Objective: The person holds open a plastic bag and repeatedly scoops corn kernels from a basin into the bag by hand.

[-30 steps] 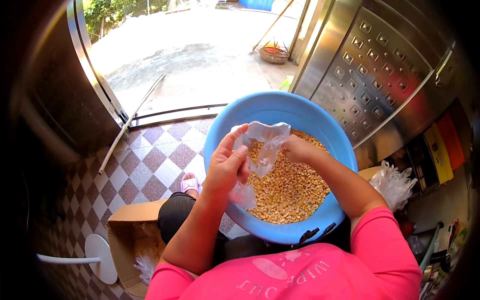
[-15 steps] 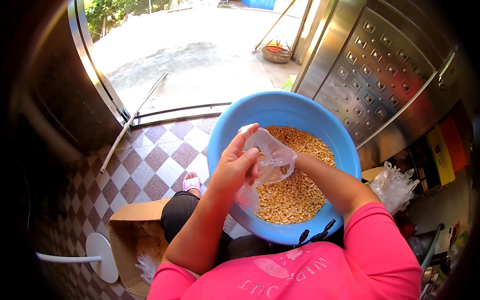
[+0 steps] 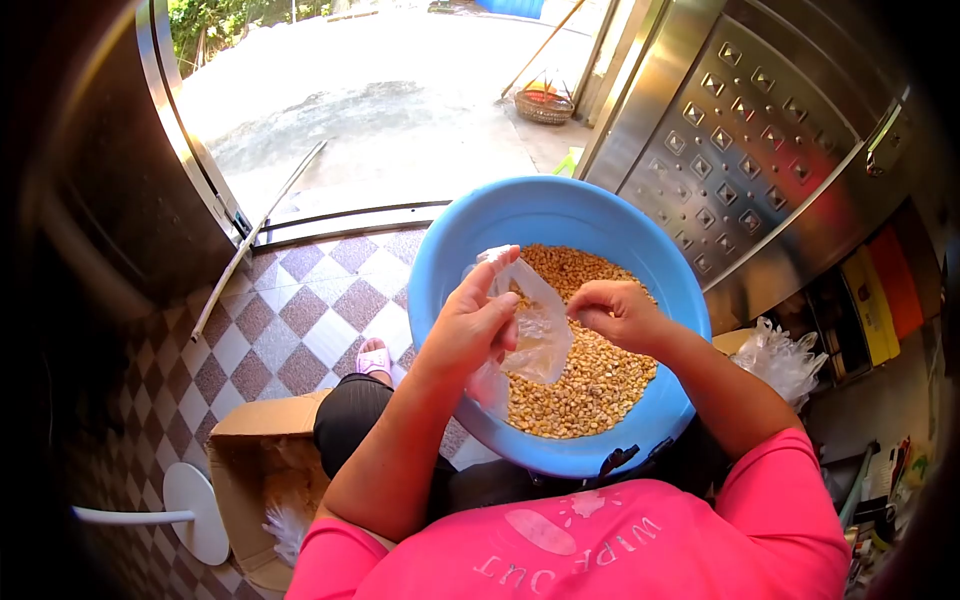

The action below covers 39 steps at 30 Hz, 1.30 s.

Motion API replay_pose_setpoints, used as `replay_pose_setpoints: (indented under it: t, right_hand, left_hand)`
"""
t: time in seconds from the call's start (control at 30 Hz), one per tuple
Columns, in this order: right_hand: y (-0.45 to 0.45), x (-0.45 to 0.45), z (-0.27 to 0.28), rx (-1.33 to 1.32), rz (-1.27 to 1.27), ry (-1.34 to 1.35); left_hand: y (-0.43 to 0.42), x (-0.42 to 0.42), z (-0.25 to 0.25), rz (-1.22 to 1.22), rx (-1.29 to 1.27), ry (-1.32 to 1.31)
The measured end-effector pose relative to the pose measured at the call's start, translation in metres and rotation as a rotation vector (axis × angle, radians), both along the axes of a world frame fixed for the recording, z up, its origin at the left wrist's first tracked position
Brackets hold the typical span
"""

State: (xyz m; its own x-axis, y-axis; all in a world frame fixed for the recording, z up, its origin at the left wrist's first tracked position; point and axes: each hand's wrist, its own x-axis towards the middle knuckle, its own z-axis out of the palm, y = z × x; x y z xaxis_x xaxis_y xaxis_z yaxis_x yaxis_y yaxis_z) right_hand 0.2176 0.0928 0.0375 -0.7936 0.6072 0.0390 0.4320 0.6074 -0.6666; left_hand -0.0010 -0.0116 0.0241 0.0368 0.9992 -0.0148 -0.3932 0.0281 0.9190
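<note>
From my end I see the person's left hand [image 3: 485, 320] pinching a clear plastic bag [image 3: 543, 335], its forefinger stretched out along the edge and its thumb just beneath. The bag hangs over the left part of the corn kernels [image 3: 590, 395], inside the blue tub [image 3: 570, 205]. The right hand [image 3: 622, 316] is just beside the bag, above the corn, with its fingers curled down toward the thumb; I cannot tell whether it grips any kernels. The tub sits against the person's lap, below the pink shirt [image 3: 580, 545]. Left of it I make out a light slipper [image 3: 373, 360] on the checkered floor [image 3: 330, 335], and nearer to me an open cardboard box [image 3: 235, 422] with crumpled plastic inside, next to a white round disc [image 3: 195, 515]. To the right, a bunch of clear bags [image 3: 783, 360] lies near the elbow. Farther out, I have a metal door [image 3: 715, 150] on the right, a long pole [image 3: 250, 248] leaning across the doorway's left side, and a wicker basket [image 3: 545, 107] outside.
</note>
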Motion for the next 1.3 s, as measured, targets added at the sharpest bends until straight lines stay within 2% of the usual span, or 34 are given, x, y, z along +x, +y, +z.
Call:
replay_pose_setpoints:
  t: [0.03,0.1,0.13,0.17,0.2,0.27,0.3,0.33,0.37,0.47,0.67,0.73,0.77,0.8,0.87,0.93,0.97,1.0,1.07,1.13,1.3]
  right_hand:
    - [-0.010,-0.010,0.011,-0.001,-0.002,0.000]
    - [-0.028,-0.032,0.022,-0.314,0.088,0.224]
    - [-0.030,-0.044,0.009,-0.186,0.159,0.234]
    - [-0.024,-0.053,-0.009,-0.190,0.135,0.124]
    - [-0.015,-0.059,-0.032,-0.185,0.136,0.129]
    - [0.002,-0.070,-0.070,-0.085,0.014,-0.048]
    - [0.008,-0.071,-0.073,-0.084,0.018,-0.042]
    - [0.018,-0.068,-0.072,0.060,0.009,-0.342]
    - [0.027,-0.065,-0.069,0.206,-0.002,-0.643]
    - [0.033,-0.061,-0.022,0.289,0.027,-0.783]
    - [0.054,-0.049,-0.053,0.471,0.013,-0.571]
    - [0.049,-0.047,-0.053,0.392,0.123,-0.367]
    - [0.041,-0.042,-0.054,0.457,0.166,-0.065]
    - [0.024,-0.042,-0.040,0.455,0.165,-0.065]
    - [-0.014,-0.042,-0.007,0.161,0.218,-0.007]
    - [-0.029,-0.041,-0.003,-0.065,0.299,-0.210]
    - [-0.025,-0.042,-0.013,-0.045,0.347,-0.385]
    - [-0.023,-0.039,-0.023,-0.042,0.344,-0.382]
    - [-0.020,-0.037,-0.045,0.134,0.131,-0.847]
    - [-0.021,-0.032,-0.062,0.139,0.156,-0.870]
    - [-0.034,-0.033,-0.084,-0.082,0.267,-0.926]
  left_hand:
    - [0.000,0.001,0.001,0.000,-0.006,-0.001]
    - [0.000,0.003,0.002,-0.009,-0.009,0.000]
    - [0.000,0.003,0.002,-0.009,-0.010,0.014]
    - [0.000,0.003,0.002,-0.008,-0.009,0.029]
    - [-0.001,0.001,0.003,-0.008,-0.004,0.034]
    - [-0.003,-0.003,0.003,-0.089,-0.016,-0.079]
    - [-0.003,-0.006,0.002,-0.085,-0.015,-0.073]
    - [-0.003,-0.009,0.001,-0.103,-0.024,-0.113]
    - [-0.003,-0.011,0.000,-0.122,-0.033,-0.156]
    - [-0.001,-0.009,0.000,-0.122,-0.055,-0.153]
    - [0.002,-0.004,0.001,-0.054,-0.099,-0.076]
    - [0.002,-0.002,0.001,-0.049,-0.132,-0.056]
    - [0.002,-0.001,0.001,-0.043,-0.167,-0.040]
    - [0.001,0.000,0.002,-0.044,-0.169,-0.039]
    - [0.000,0.004,0.004,0.031,-0.157,-0.063]
    - [0.000,0.005,0.003,0.015,-0.153,-0.032]
    - [0.000,0.004,0.002,0.007,-0.149,0.000]
    - [0.000,0.004,0.000,0.005,-0.146,0.004]
    - [0.000,0.000,-0.003,-0.079,-0.088,0.039]
    - [-0.002,0.001,-0.002,-0.083,-0.085,0.044]
    - [-0.002,-0.001,-0.004,-0.151,-0.058,0.046]
